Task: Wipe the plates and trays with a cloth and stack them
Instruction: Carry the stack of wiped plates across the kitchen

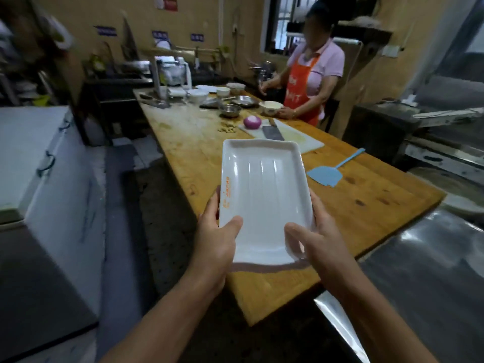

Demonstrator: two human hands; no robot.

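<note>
The left hand [217, 239] and right hand [318, 238] each grasp a near corner of the white rectangular ribbed tray [264, 195], held in the air above the near edge of the long wooden worktop [366, 205]. With thumbs only on the rim, it could slip. No cloth is visible. Farther along lies a blue plastic spatula [330, 172].

Orange print on the tray [262, 195] is illegible.

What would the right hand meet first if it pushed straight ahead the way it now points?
Probably the blue spatula on the wooden table, though depth is unclear. The right hand grips the white tray's near right edge, fingers pointing forward along it, above the table.
</note>
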